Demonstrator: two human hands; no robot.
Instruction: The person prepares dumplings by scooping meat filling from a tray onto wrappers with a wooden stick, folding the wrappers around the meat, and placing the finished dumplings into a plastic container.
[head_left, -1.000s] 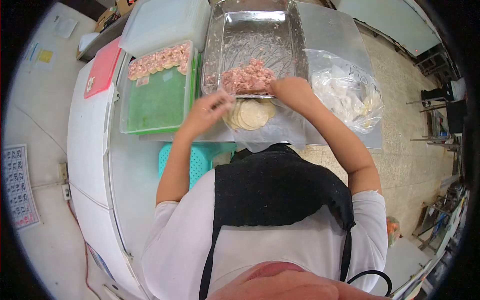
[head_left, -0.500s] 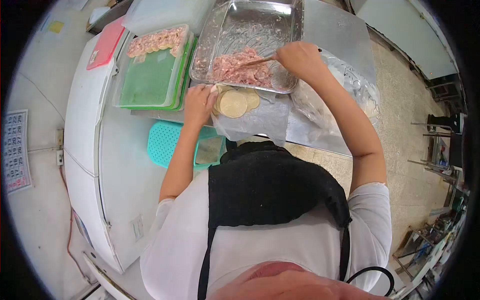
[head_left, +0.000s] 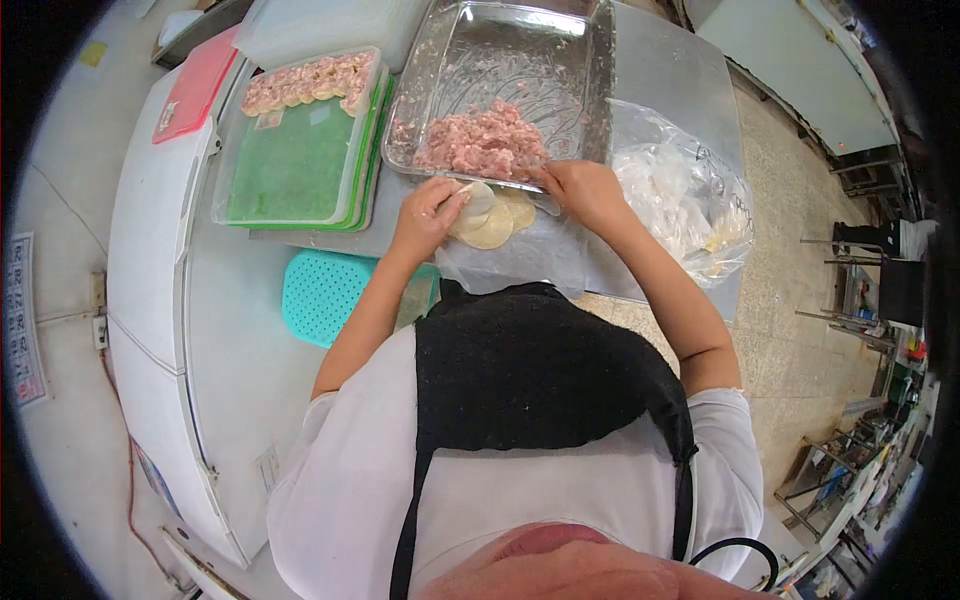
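L hand point(head_left: 432, 208) has fingers pinched narrow on the edge of a thin, round, pale dough wrapper point(head_left: 478, 200), tilted up over the other wrappers. R hand point(head_left: 582, 192) has fingers curled close tog. at the near rim of a big rectangular shiny steel tray point(head_left: 598, 75), R of the L fingers; can't tell what, if anything, they grip.

Pink minced meat point(head_left: 480, 140) is heaped in the near part of the tray, just beyond the L fingers & to the L of the R fingers; tray's near wall stands btwn L fingers & meat. Smears coat the tray floor farther off.

Loose overlapping pile of round cream-coloured wrappers point(head_left: 488, 233) lies just below & R of L fingertips, on a clear crinkled plastic sheet point(head_left: 515, 268) w/ its near end by the black cloth apron point(head_left: 545, 370).

L of L fingers, well apart: clear lidless plastic box w/ green base point(head_left: 290, 175), row of meat-topped dumplings point(head_left: 310, 83) along its far end. Beyond it, a frosted translucent plastic box point(head_left: 335, 30); farther L, a flat pinkish-red plastic board point(head_left: 197, 88). Turquoise perforated plastic basket point(head_left: 325, 295) sits lower, partly behind L forearm. Bulky clear plastic bag point(head_left: 690, 200), pale contents unclear, lies just R of R fingers on the grey metal table point(head_left: 678, 65).
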